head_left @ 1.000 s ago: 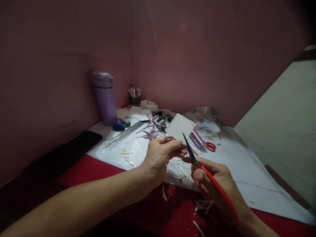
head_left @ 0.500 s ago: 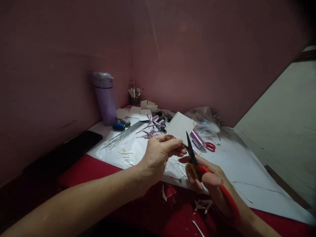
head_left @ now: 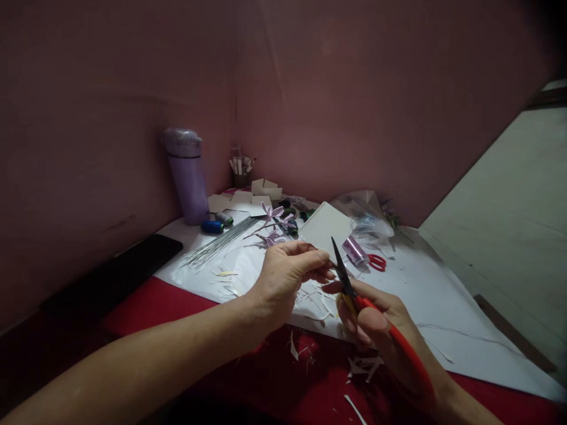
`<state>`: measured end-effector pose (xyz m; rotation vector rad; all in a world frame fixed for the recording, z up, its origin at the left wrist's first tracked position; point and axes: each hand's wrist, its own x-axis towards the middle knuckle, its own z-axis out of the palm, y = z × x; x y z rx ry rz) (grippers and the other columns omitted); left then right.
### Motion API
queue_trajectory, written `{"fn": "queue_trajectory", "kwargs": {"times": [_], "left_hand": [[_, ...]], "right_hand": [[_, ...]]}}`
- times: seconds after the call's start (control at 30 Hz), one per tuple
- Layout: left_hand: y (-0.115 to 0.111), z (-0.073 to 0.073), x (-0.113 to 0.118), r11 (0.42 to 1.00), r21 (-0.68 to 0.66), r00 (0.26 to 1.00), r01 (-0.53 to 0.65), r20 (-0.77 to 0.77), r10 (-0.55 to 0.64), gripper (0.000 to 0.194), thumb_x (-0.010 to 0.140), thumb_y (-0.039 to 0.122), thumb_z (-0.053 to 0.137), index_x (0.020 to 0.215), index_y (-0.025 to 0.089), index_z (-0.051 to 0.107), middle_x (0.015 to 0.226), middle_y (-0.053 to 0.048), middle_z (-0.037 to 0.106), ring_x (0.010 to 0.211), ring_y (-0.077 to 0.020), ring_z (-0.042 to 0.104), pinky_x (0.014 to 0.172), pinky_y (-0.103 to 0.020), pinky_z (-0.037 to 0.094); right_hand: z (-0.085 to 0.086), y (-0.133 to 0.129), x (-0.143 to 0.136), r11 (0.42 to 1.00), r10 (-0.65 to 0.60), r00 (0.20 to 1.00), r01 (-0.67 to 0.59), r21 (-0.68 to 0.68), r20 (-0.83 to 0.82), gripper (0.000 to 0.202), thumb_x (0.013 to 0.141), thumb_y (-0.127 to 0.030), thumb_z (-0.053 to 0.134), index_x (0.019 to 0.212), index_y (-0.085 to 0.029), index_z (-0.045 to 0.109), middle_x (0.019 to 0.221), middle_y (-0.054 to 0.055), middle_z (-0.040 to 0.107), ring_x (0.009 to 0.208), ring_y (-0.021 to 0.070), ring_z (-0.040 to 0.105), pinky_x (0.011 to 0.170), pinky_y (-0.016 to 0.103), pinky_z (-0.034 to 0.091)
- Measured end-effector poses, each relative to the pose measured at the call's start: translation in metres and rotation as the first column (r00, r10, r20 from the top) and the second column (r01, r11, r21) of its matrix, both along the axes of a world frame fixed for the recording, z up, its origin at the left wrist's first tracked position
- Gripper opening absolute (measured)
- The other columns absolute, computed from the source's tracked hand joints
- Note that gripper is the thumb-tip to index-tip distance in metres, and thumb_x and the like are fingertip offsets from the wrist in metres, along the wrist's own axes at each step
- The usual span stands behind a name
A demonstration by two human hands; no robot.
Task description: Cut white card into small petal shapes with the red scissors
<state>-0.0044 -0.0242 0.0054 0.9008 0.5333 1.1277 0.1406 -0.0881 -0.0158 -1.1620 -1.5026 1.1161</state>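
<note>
My left hand (head_left: 295, 271) is closed in a pinch, thumb against fingertips. Whatever lies in that pinch is too small and too hidden to make out. Red-handled scissors (head_left: 341, 268) with dark blades are gripped in my right hand (head_left: 381, 316), their tip pointing up and away. The blades stand right beside my left fingertips; I cannot tell whether they touch anything. Thin paper scraps (head_left: 316, 298) lie on the white sheet (head_left: 425, 307) beneath both hands. Just beyond my left hand are lilac wire-stemmed flowers (head_left: 271, 215). A white card (head_left: 325, 223) lies behind the scissors.
Left of the flowers lie thin wires (head_left: 225, 239) and a blue thread spool (head_left: 212, 226). A purple tumbler (head_left: 188, 183) stands by the wall, near a black flat object (head_left: 119, 271). To the right are a purple spool (head_left: 355, 250), red handles (head_left: 377, 262) and a plastic bag (head_left: 370, 215).
The scissors have tilted slightly left. My right thumb and fingers have drawn a little closer together around the handles. My left hand has hardly moved.
</note>
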Motion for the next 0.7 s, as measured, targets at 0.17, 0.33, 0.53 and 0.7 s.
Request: {"fn": "queue_trajectory", "kwargs": {"times": [0.17, 0.33, 0.53, 0.7], "left_hand": [[0.0012, 0.0, 0.0005, 1.0, -0.01, 1.0, -0.009, -0.004, 0.009, 0.01, 0.066, 0.012, 0.066, 0.059, 0.009, 0.06, 0.06, -0.005, 0.061, 0.053, -0.0113, 0.058, 0.061, -0.027, 0.045], [0.0029, -0.0002, 0.0006, 1.0, 0.002, 1.0, 0.0, -0.008, 0.0, 0.01, 0.066, 0.012, 0.066, 0.058, 0.009, 0.06, 0.06, -0.005, 0.062, 0.054, -0.0114, 0.058, 0.061, -0.026, 0.045], [0.0028, 0.0, 0.0002, 1.0, 0.002, 1.0, -0.009, -0.019, 0.009, 0.008, 0.066, 0.012, 0.066, 0.059, 0.009, 0.062, 0.061, -0.004, 0.062, 0.053, -0.0109, 0.058, 0.061, -0.026, 0.045], [0.0054, -0.0005, -0.0005, 1.0, 0.011, 1.0, -0.003, -0.021, 0.004, 0.009, 0.065, 0.013, 0.067, 0.059, 0.01, 0.061, 0.061, -0.005, 0.062, 0.054, -0.0112, 0.058, 0.061, -0.026, 0.045]], "right_hand": [[0.0002, -0.0008, -0.0003, 0.999, -0.013, 1.0, 0.012, -0.032, -0.027, 0.051, 0.068, -0.069, 0.058, 0.082, -0.02, 0.055, 0.058, -0.006, 0.031, 0.051, 0.0094, 0.023, 0.044, 0.022, 0.019], [0.0013, -0.0006, -0.0003, 0.999, -0.035, 0.999, 0.035, -0.011, -0.007, 0.051, 0.068, -0.067, 0.059, 0.082, -0.018, 0.059, 0.056, -0.006, 0.033, 0.049, 0.0085, 0.024, 0.043, 0.022, 0.019], [0.0015, 0.0003, -0.0008, 0.997, -0.067, 0.997, 0.066, -0.044, -0.022, 0.059, 0.065, -0.068, 0.061, 0.091, -0.016, 0.063, 0.052, -0.007, 0.033, 0.043, 0.0069, 0.022, 0.039, 0.022, 0.016], [-0.0005, 0.0025, 0.0024, 0.998, -0.036, 0.999, 0.035, -0.048, -0.028, 0.052, 0.065, -0.066, 0.063, 0.081, -0.016, 0.062, 0.051, -0.007, 0.033, 0.043, 0.006, 0.021, 0.038, 0.021, 0.015]]}}
